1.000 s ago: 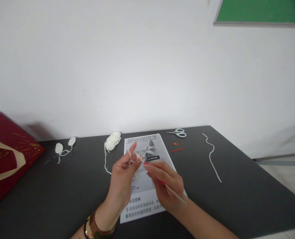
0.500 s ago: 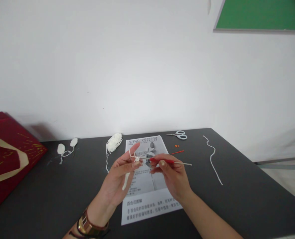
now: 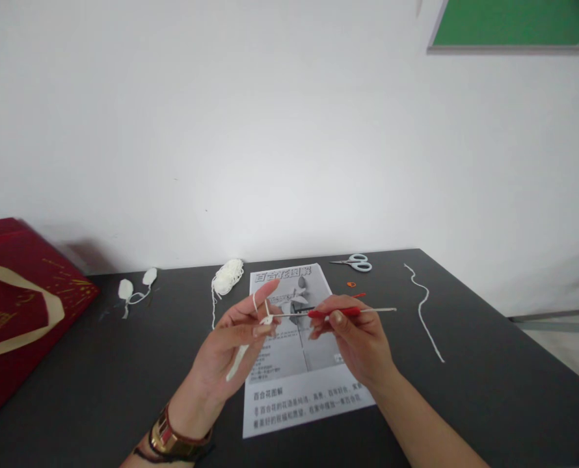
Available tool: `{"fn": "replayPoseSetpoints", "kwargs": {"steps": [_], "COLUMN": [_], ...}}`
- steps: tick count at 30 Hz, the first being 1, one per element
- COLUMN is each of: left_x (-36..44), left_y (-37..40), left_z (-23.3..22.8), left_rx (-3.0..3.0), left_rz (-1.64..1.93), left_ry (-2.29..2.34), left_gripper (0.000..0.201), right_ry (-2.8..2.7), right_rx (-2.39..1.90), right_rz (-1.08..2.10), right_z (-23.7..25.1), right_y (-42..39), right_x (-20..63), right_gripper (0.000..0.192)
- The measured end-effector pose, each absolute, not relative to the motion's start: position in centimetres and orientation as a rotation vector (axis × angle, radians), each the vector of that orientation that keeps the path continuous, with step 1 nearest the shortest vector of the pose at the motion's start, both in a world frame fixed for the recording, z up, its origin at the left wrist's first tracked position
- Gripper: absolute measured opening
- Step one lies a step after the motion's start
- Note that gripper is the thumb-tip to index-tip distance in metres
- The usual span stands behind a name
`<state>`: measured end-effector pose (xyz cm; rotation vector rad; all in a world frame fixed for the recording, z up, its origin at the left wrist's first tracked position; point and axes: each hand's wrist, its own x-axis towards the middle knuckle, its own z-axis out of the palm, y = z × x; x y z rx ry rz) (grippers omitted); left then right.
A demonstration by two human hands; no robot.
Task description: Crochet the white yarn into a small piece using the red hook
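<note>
My right hand (image 3: 355, 331) is closed on a crochet hook (image 3: 336, 313) with a red grip, held nearly level. The hook's metal tip reaches left to a small piece of white crochet (image 3: 267, 320). Thumb and fingers of my left hand (image 3: 233, 344) pinch that piece, and white yarn loops around the raised index finger. A white tail (image 3: 237, 363) hangs below the left palm. Behind both hands lies a printed pattern sheet (image 3: 313, 406) with Chinese text and a flower picture. A ball of white yarn (image 3: 228, 276) rests beyond my left hand, its strand running down toward it.
Two small white crocheted pieces (image 3: 126, 289) joined by yarn lie at the left, beside a dark red gift bag (image 3: 21, 312). Scissors (image 3: 358, 262), an orange stitch marker (image 3: 351, 284) and a short red stick (image 3: 360, 296) sit at the back. A white yarn length (image 3: 423, 312) lies right.
My right hand has moved the hook to the right, away from my left fingers, so more of its metal shaft shows. The left hand keeps its pinch. The view has shifted slightly.
</note>
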<state>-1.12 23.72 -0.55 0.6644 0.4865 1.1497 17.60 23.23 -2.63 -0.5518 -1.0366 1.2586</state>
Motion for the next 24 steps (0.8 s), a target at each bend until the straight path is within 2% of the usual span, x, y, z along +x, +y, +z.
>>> {"fn": "replayPoseSetpoints", "kwargs": {"steps": [16, 24], "left_x": [-1.5, -1.8], "left_y": [24.1, 23.8], "left_z": [-0.8, -1.2], "left_rx": [0.617, 0.973], "left_rz": [1.056, 1.007], "left_ry": [0.421, 0.532], "left_gripper": [0.047, 0.040], "right_ry": [-1.174, -0.726], "right_rx": [-0.495, -0.503], "right_rz": [1.278, 1.632], "right_z": [-1.9, -2.3], "right_y": [23.4, 23.9], "right_x": [18.7, 18.0], "right_gripper": [0.011, 0.017]}}
